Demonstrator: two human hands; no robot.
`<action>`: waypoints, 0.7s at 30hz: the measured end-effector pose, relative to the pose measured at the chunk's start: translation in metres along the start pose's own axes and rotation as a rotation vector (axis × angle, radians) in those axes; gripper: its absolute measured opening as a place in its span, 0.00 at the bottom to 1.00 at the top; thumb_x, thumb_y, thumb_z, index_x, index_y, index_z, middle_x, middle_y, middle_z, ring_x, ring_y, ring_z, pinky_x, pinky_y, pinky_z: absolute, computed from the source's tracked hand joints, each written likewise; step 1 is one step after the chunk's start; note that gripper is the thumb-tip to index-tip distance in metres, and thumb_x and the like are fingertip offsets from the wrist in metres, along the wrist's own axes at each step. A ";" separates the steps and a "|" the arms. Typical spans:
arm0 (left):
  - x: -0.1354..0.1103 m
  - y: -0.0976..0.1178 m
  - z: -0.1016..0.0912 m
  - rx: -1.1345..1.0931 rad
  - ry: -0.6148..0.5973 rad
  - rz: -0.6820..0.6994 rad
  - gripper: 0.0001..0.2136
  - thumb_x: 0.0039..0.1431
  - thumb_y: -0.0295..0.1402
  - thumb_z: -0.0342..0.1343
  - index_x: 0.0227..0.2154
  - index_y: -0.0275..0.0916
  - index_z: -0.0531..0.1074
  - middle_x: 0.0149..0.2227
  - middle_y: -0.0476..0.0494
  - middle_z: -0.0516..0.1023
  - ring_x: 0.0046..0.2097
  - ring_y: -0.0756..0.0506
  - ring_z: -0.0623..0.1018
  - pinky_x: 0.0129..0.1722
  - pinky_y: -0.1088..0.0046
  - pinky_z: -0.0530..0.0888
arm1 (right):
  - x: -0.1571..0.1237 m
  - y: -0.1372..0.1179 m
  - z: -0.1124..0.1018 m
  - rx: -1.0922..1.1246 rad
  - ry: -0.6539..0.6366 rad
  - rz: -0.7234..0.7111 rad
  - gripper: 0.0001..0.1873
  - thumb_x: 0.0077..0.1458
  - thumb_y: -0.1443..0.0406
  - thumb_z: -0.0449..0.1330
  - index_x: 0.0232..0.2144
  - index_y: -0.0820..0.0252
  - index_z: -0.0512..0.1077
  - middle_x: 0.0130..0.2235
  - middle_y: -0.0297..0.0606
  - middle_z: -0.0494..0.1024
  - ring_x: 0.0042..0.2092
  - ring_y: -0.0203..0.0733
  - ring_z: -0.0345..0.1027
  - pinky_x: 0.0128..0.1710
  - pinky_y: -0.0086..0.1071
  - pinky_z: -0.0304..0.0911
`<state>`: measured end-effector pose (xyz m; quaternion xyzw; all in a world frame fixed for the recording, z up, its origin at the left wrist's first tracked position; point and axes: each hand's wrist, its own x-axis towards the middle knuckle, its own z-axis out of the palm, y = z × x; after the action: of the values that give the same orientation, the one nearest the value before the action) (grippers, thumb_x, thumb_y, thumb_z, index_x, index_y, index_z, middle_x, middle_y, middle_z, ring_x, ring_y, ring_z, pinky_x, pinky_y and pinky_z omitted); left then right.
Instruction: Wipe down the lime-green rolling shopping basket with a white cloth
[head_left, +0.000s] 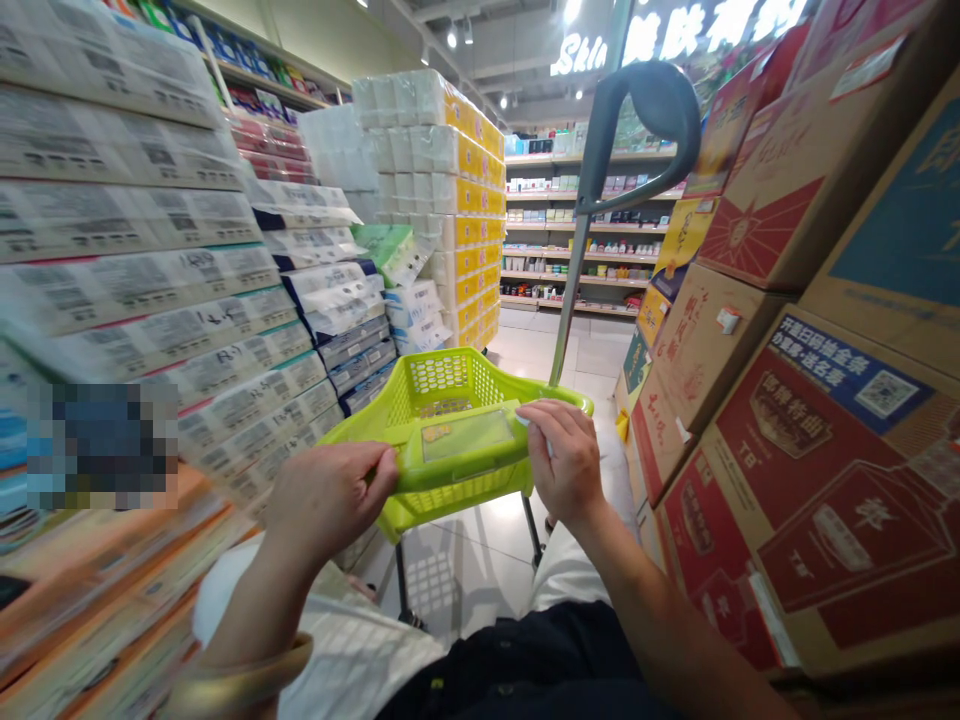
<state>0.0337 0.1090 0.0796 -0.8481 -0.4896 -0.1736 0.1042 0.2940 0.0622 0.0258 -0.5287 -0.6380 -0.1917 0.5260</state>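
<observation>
A small lime-green shopping cart (439,490) stands right in front of me, its perforated basket showing above dark legs. My left hand (334,490) is wrapped round the left end of the cart's handle, fingers curled over it. At the right end, my right hand (562,455) grips the same handle, thumb toward the middle. Between the hands lies a flat clear panel (469,435) set in the handle. A metal pole (571,300) rises from the cart's right side to a dark grey loop (637,205) at its top.
Stacked packs of paper goods (127,230) line the left side. Ahead stands a tall stack of yellow-and-white tissue packs (476,225). Red and brown cartons (847,480) are piled close on the right. Tiled floor (544,345) leads between them to stocked shelves (585,225) at the back.
</observation>
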 end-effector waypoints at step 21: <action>-0.007 0.039 -0.004 0.098 0.008 -0.018 0.23 0.64 0.42 0.38 0.21 0.41 0.73 0.24 0.43 0.77 0.27 0.44 0.73 0.26 0.69 0.53 | -0.005 -0.047 0.003 0.131 -0.045 -0.078 0.15 0.63 0.70 0.52 0.46 0.55 0.75 0.46 0.38 0.80 0.53 0.45 0.70 0.57 0.43 0.61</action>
<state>0.0630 0.0827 0.0805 -0.8368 -0.5048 -0.1539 0.1461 0.2508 0.0451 0.0345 -0.4719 -0.6810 -0.1580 0.5372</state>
